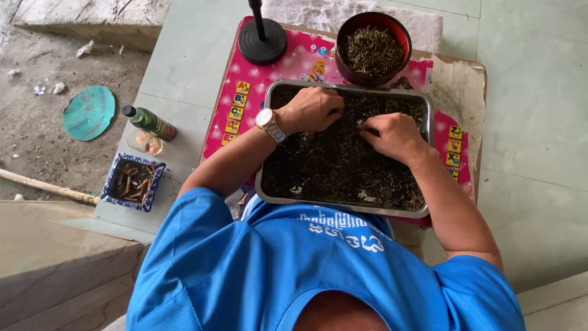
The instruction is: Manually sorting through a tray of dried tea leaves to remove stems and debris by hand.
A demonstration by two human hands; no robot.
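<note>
A rectangular metal tray (430, 116) filled with dark dried plant bits (334, 165) rests on a small table with a pink mat (294, 64). My left hand (312, 109), with a wristwatch on its wrist, lies in the far left part of the tray, fingers curled into the bits. My right hand (395, 136) is next to it, near the tray's middle, with fingertips pinched in the same material. The two hands nearly meet. What lies under the fingers is hidden. My blue shirt fills the lower part of the view.
A dark red bowl (372, 48) of dried bits stands behind the tray, and a black round stand base (262, 41) at the far left. On the floor to the left are a green bottle (149, 121), a small glass jar (146, 142), a blue-patterned dish (133, 181) and a teal leaf-shaped fan (89, 112).
</note>
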